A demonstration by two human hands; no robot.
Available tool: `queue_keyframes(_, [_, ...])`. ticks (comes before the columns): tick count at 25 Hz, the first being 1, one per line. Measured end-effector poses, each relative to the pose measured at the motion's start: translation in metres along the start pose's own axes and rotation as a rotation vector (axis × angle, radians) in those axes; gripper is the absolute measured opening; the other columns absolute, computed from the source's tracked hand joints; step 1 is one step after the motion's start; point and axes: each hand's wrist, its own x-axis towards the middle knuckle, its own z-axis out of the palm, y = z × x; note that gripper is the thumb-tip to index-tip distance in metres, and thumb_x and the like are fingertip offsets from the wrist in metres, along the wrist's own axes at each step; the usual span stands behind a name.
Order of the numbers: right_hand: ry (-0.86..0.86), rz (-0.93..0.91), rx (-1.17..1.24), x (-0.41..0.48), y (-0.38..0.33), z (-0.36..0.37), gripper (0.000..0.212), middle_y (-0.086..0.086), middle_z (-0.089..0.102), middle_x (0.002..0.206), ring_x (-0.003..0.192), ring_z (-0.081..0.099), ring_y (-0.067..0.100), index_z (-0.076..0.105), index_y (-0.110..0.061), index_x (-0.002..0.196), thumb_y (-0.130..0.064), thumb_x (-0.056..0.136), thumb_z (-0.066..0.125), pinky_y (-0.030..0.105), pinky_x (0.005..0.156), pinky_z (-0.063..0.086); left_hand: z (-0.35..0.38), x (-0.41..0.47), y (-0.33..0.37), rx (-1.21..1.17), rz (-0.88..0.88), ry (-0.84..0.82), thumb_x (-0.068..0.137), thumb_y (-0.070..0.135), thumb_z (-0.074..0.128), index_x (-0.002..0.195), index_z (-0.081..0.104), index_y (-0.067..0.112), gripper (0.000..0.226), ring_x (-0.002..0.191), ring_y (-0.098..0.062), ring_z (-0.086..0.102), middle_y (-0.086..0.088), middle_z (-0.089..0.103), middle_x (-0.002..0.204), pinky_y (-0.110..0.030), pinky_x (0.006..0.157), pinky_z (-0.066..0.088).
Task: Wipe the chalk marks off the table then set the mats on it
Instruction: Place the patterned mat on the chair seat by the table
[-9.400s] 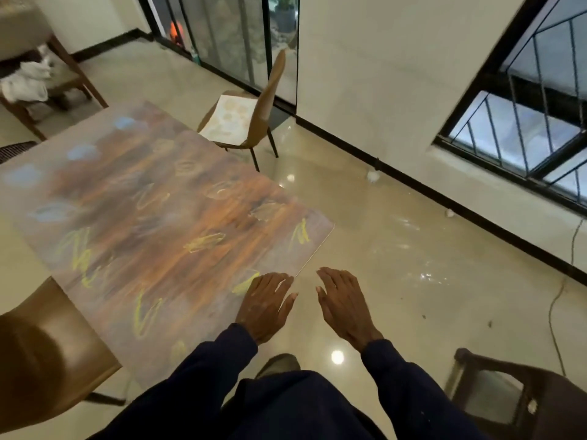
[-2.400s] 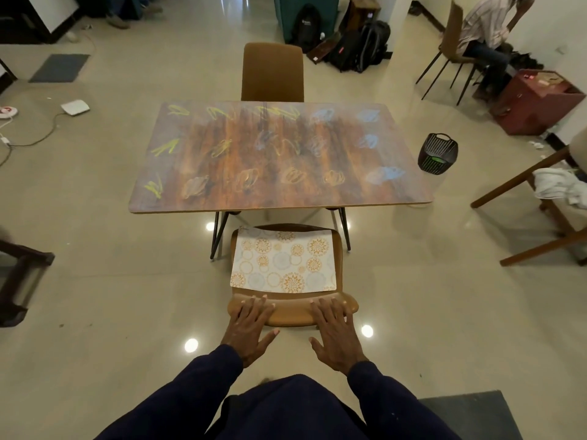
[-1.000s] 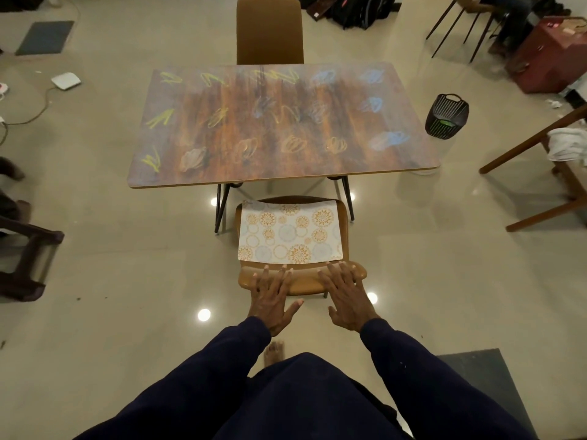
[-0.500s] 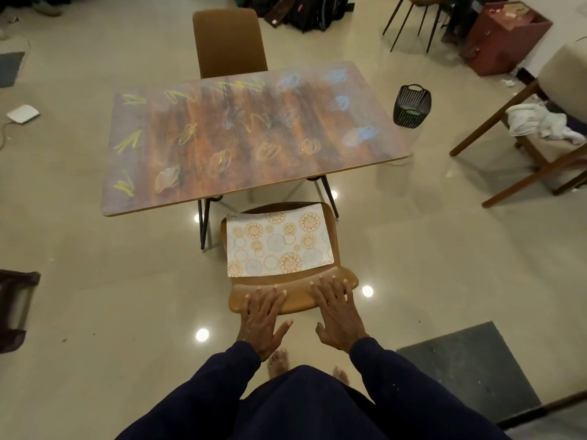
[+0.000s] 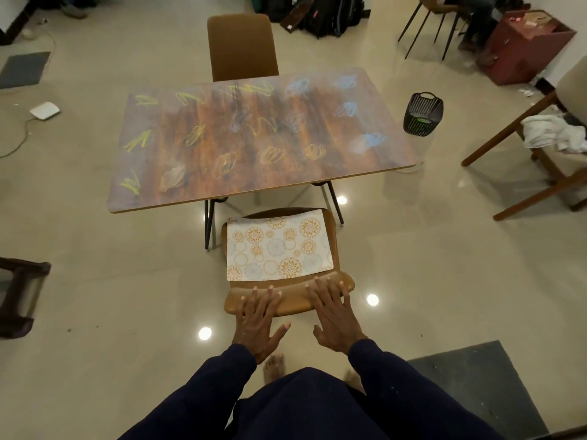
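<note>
Left hand [image 5: 258,322] and right hand [image 5: 334,315]: both flat, fingers spread, empty, laid side by side over the chair [image 5: 287,301] back's top edge. Mat [image 5: 278,246] on the chair seat just beyond the fingertips. Bench [image 5: 254,138] farther ahead, covered in yellow, orange and blue chalk marks [image 5: 270,155]. Basket [image 5: 423,113] far right.

Worktop [image 5: 317,160]: rectangular wood-grain top, level, bare of objects. Chalk marks [image 5: 270,155] cover it unwiped: yellow scribbles at left and far edge, orange loops along the near side, blue patches at right. Mat [image 5: 278,244]: white with orange and blue circles, flat on a chair seat [image 5: 335,246] just before the worktop.
</note>
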Motion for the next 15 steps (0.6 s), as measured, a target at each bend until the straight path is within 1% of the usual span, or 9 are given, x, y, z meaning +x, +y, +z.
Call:
queue_keyframes(2, [0.032, -0.06, 0.004, -0.001, 0.004, -0.001, 0.117, 0.02, 0.035, 0.167, 0.146, 0.048, 0.046, 0.035, -0.013, 0.163, -0.058, 0.065, 0.082, 0.063, 0.121, 0.019, 0.001, 0.002, -0.001, 0.015, -0.003, 0.013, 0.108, 0.068, 0.022, 0.164, 0.04, 0.025, 0.073, 0.157, -0.036, 0.024, -0.006, 0.037, 0.171, -0.049, 0.125, 0.002])
queue_keyframes(4, [0.062, -0.109, 0.044, -0.001, 0.009, -0.002, 0.109, 0.02, 0.035, 0.168, 0.147, 0.047, 0.045, 0.031, -0.013, 0.164, -0.059, 0.075, 0.072, 0.062, 0.121, 0.017, 0.0, 0.003, 0.0, 0.024, -0.032, 0.026, 0.11, 0.066, 0.019, 0.164, 0.037, 0.025, 0.071, 0.156, -0.035, 0.025, -0.005, 0.031, 0.172, -0.047, 0.126, 0.0])
queue_keyframes(6, [0.084, -0.176, 0.11, -0.004, 0.021, -0.005, 0.095, 0.018, 0.028, 0.173, 0.155, 0.036, 0.041, 0.019, -0.015, 0.168, -0.057, 0.09, 0.053, 0.06, 0.125, 0.012, -0.001, 0.006, 0.011, 0.008, -0.114, 0.062, 0.111, 0.064, 0.018, 0.167, 0.027, 0.024, 0.069, 0.158, -0.032, 0.021, -0.004, 0.023, 0.175, -0.047, 0.127, -0.001])
queue_keyframes(8, [0.099, -0.24, 0.194, -0.008, 0.038, -0.014, 0.084, 0.014, 0.014, 0.178, 0.164, 0.017, 0.036, 0.006, -0.018, 0.17, -0.053, 0.1, 0.036, 0.059, 0.131, 0.005, -0.002, 0.009, 0.036, -0.04, -0.177, 0.11, 0.112, 0.061, 0.019, 0.169, 0.019, 0.024, 0.068, 0.161, -0.029, 0.014, -0.003, 0.02, 0.177, -0.046, 0.129, -0.002])
queue_keyframes(10, [0.15, -0.266, 0.235, -0.011, 0.062, -0.021, 0.079, 0.011, 0.009, 0.179, 0.166, 0.009, 0.032, 0.01, -0.018, 0.171, -0.052, 0.103, 0.029, 0.055, 0.132, 0.005, -0.002, 0.014, 0.07, -0.049, -0.196, 0.161, 0.113, 0.058, 0.019, 0.168, 0.024, 0.021, 0.066, 0.162, -0.027, 0.013, -0.003, 0.022, 0.176, -0.047, 0.13, -0.001])
queue_keyframes(12, [0.182, -0.26, 0.265, -0.014, 0.087, -0.029, 0.078, 0.009, 0.009, 0.18, 0.166, 0.007, 0.028, 0.012, -0.017, 0.172, -0.053, 0.104, 0.024, 0.047, 0.13, -0.004, -0.002, 0.023, 0.103, -0.058, -0.195, 0.193, 0.114, 0.056, 0.018, 0.166, 0.032, 0.017, 0.066, 0.162, -0.027, 0.017, -0.005, 0.027, 0.174, -0.047, 0.131, 0.002])
queue_keyframes(13, [0.196, -0.258, 0.269, -0.015, 0.099, -0.032, 0.077, 0.008, 0.008, 0.18, 0.166, 0.006, 0.027, 0.011, -0.018, 0.172, -0.053, 0.104, 0.023, 0.045, 0.129, -0.008, -0.001, 0.028, 0.116, -0.069, -0.198, 0.199, 0.114, 0.055, 0.018, 0.165, 0.035, 0.016, 0.067, 0.161, -0.028, 0.02, -0.006, 0.03, 0.173, -0.048, 0.131, 0.004])
queue_keyframes(15, [0.225, -0.259, 0.244, -0.019, 0.121, -0.035, 0.076, 0.008, 0.009, 0.18, 0.166, 0.007, 0.028, 0.009, -0.018, 0.172, -0.053, 0.105, 0.021, 0.047, 0.129, -0.011, 0.0, 0.039, 0.138, -0.073, -0.201, 0.205, 0.115, 0.054, 0.018, 0.163, 0.039, 0.014, 0.066, 0.16, -0.03, 0.026, -0.008, 0.034, 0.172, -0.048, 0.13, 0.007])
